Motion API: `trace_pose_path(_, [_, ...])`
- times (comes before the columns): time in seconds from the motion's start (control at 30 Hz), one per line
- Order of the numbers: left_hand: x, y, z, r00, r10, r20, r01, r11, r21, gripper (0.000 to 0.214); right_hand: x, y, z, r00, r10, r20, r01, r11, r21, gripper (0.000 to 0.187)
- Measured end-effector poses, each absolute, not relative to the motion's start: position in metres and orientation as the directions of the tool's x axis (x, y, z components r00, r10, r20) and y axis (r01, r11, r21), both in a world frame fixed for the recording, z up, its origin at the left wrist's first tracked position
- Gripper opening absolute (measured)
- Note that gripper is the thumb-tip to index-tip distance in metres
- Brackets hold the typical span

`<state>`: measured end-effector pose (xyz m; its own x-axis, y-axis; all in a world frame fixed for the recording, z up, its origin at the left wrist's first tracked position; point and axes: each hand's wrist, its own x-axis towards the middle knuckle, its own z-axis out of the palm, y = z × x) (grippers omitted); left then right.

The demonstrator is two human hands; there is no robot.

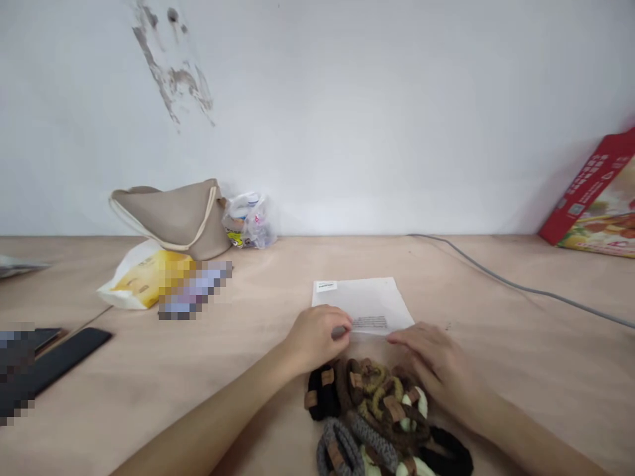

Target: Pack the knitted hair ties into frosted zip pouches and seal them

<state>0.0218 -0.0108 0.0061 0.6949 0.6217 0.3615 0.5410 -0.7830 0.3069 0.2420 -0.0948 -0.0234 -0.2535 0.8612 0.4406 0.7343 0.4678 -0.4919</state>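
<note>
A heap of several knitted hair ties (381, 413) in black, brown, grey and cream lies on the wooden table near me. Just beyond it lies a white sheet-like packet (364, 304) with a small label and printed lines. My left hand (317, 337) rests at the packet's near edge, fingers curled, thumb and fingertips pinched at that edge. My right hand (436, 367) lies over the right side of the heap, fingers bent down and touching the packet's near edge.
A beige bag (173, 215), a yellow-and-white pouch (141, 277) and a crumpled plastic wrapper (248, 221) sit at the back left by the wall. Dark flat objects (59, 360) lie far left. A grey cable (520, 287) runs right. A red box (595, 198) leans back right.
</note>
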Motion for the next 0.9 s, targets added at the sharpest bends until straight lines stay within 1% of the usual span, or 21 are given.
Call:
trace_pose_path(0.07, [0.021, -0.011, 0.004, 0.688, 0.608, 0.396, 0.53, -0.794, 0.299, 0.015, 0.241, -0.092, -0.024, -0.309, 0.828, 0.468, 0.769, 0.507, -0.389, 0.042])
trace_pose_path(0.13, [0.022, -0.011, 0.003, 0.675, 0.599, 0.431, 0.521, -0.8, 0.298, 0.015, 0.24, -0.09, -0.024, -0.352, 0.794, 0.496, 0.796, 0.533, -0.287, 0.044])
trace_pose_path(0.27, [0.028, -0.011, 0.008, 0.601, 0.508, 0.617, 0.421, -0.857, 0.296, 0.014, 0.241, -0.086, -0.022, -0.401, 0.723, 0.562, 0.837, 0.539, -0.097, 0.043])
trace_pose_path(0.33, [0.034, -0.011, 0.013, 0.553, 0.474, 0.685, 0.372, -0.876, 0.306, 0.012, 0.241, -0.082, -0.02, -0.414, 0.688, 0.596, 0.85, 0.526, -0.018, 0.042])
trace_pose_path(0.4, [0.04, -0.011, 0.02, 0.509, 0.495, 0.705, 0.371, -0.864, 0.34, 0.012, 0.24, -0.078, -0.016, -0.434, 0.652, 0.621, 0.852, 0.521, 0.049, 0.042])
trace_pose_path(0.47, [0.045, -0.01, 0.026, 0.428, 0.546, 0.72, 0.412, -0.827, 0.382, 0.013, 0.237, -0.074, -0.013, -0.473, 0.621, 0.625, 0.839, 0.534, 0.104, 0.04])
trace_pose_path(0.57, [0.047, -0.005, 0.035, 0.268, 0.627, 0.731, 0.508, -0.737, 0.446, 0.011, 0.233, -0.069, -0.012, -0.561, 0.59, 0.581, 0.79, 0.592, 0.163, 0.034])
trace_pose_path(0.63, [0.046, -0.001, 0.04, 0.197, 0.668, 0.717, 0.563, -0.676, 0.476, 0.01, 0.231, -0.068, -0.014, -0.619, 0.583, 0.526, 0.752, 0.634, 0.182, 0.036])
trace_pose_path(0.77, [0.043, 0.005, 0.045, 0.157, 0.7, 0.697, 0.643, -0.608, 0.466, 0.011, 0.23, -0.068, -0.018, -0.685, 0.588, 0.429, 0.705, 0.684, 0.187, 0.042])
trace_pose_path(0.9, [0.043, 0.008, 0.049, 0.119, 0.729, 0.674, 0.673, -0.558, 0.486, 0.009, 0.23, -0.07, -0.015, -0.713, 0.594, 0.373, 0.683, 0.709, 0.175, 0.036])
